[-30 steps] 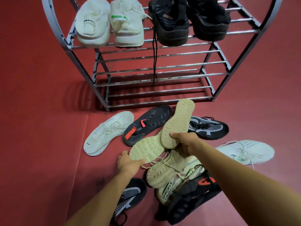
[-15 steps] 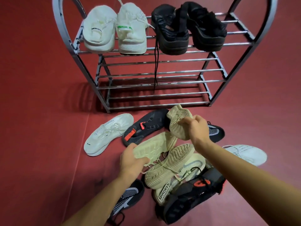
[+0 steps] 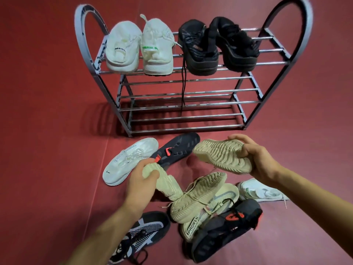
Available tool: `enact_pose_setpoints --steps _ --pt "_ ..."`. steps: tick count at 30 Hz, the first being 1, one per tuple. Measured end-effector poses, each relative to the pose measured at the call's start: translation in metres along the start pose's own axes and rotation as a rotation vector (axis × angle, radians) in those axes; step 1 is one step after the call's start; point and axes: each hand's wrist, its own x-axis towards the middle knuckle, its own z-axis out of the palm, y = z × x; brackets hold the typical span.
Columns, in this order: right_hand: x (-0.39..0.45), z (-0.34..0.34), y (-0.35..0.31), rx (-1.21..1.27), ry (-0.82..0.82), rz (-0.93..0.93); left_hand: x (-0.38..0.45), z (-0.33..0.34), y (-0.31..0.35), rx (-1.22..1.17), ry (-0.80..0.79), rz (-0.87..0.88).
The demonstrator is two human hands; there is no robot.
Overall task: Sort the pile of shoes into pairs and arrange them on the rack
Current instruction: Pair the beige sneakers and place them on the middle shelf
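My left hand grips a beige knit shoe by one end, its other end resting on the pile. My right hand holds a matching beige shoe in the air over the floor, ribbed side towards me. A third beige shoe lies on the pile between my arms. The metal rack stands ahead. Its top shelf carries a white pair on the left and a black pair on the right.
On the red floor lie a white shoe, a black shoe with red accents, a white shoe under my right forearm, a lettered pale shoe, a black-and-red shoe and a black-and-white mesh shoe. The lower rack shelves hold no shoes.
My right hand has turned its beige shoe from sole-up to its side and carried it rightwards. My left hand has lifted its beige shoe up off the pile.
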Motion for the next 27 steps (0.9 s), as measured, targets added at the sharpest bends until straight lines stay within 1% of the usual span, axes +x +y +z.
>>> enact_pose_setpoints --steps 2,3,5,6,7,9,10,12,14,17,19,20,21,22,23,25,27 --pt "0.0 -0.004 -0.003 0.023 -0.032 0.036 0.005 -0.006 0.003 -0.086 -0.108 -0.075" --pt "0.0 -0.006 -0.005 0.039 -0.062 0.056 0.006 -0.007 0.005 -0.107 -0.169 -0.084" --pt "0.0 -0.01 -0.006 0.082 -0.126 0.123 0.004 -0.004 0.01 -0.046 -0.27 -0.046" --pt "-0.001 -0.01 -0.005 0.1 -0.154 0.162 0.004 -0.001 0.01 0.011 -0.29 0.004" --pt "-0.001 -0.01 -0.002 0.105 -0.173 0.197 0.007 0.003 0.009 0.102 -0.28 0.078" --pt "0.001 -0.009 0.007 0.1 -0.198 0.254 0.012 0.01 0.008 0.298 -0.209 0.228" --pt "0.002 -0.007 0.012 0.108 -0.201 0.274 0.015 0.013 0.008 0.327 -0.175 0.261" --pt "0.006 -0.003 0.024 0.066 -0.205 0.27 0.022 0.017 0.009 0.304 -0.133 0.265" --pt "0.009 0.0 0.034 -0.135 -0.168 0.179 0.027 0.02 0.012 0.322 -0.122 0.273" --pt "0.011 0.0 0.043 -0.606 -0.118 -0.063 0.036 0.021 0.009 0.343 -0.094 0.275" --pt "0.015 -0.005 0.047 -0.906 -0.067 -0.227 0.039 0.021 0.004 0.272 -0.132 0.223" --pt "0.016 -0.006 0.049 -0.982 -0.012 -0.247 0.039 0.02 0.004 0.222 -0.161 0.188" --pt "0.016 -0.005 0.048 -0.974 0.033 -0.236 0.039 0.02 0.003 0.162 -0.167 0.164" --pt "0.017 -0.003 0.049 -0.909 0.046 -0.234 0.04 0.02 0.001 0.105 -0.162 0.144" --pt "0.017 0.0 0.049 -0.809 0.025 -0.237 0.041 0.02 -0.001 0.057 -0.151 0.136" --pt "0.017 0.009 0.048 -0.638 0.01 -0.255 0.041 0.02 0.0 -0.001 -0.119 0.147" --pt "0.02 0.015 0.046 -0.522 0.071 -0.283 0.042 0.02 0.002 -0.041 -0.069 0.154"
